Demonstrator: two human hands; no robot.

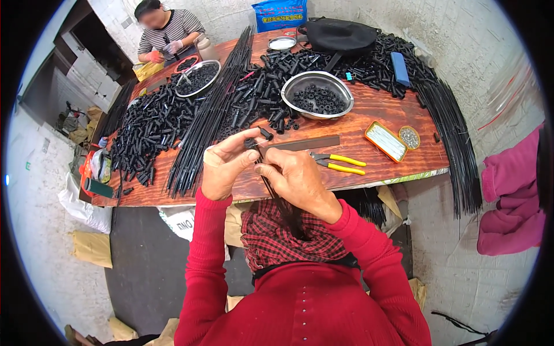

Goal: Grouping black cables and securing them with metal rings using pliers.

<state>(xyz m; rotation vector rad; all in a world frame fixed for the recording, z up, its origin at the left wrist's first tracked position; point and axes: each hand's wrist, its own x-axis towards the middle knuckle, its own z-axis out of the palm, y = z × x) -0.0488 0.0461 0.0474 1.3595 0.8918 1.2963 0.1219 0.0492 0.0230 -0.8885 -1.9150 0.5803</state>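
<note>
My left hand (224, 166) is raised over the table's near edge, thumb and fingers pinching a small black cylindrical part (250, 143). Close beside it, my right hand (299, 177) is closed round thin black rods (270, 187) that slant down toward my lap. The upper end of a rod meets the black part between the two hands; exactly how they join is hidden by my fingers. Just past my fingertips lies a dark flat bar (309, 142). Pliers with yellow handles (346, 164) rest right of my right hand.
Behind stands a metal bowl (314, 78) of black rings. Long black rods (216, 109) cross heaps of black tubes (144, 127). A rectangular tin (368, 136) and more rods (453, 138) are to the right. At the far left a person (173, 34) works, wearing gloves.
</note>
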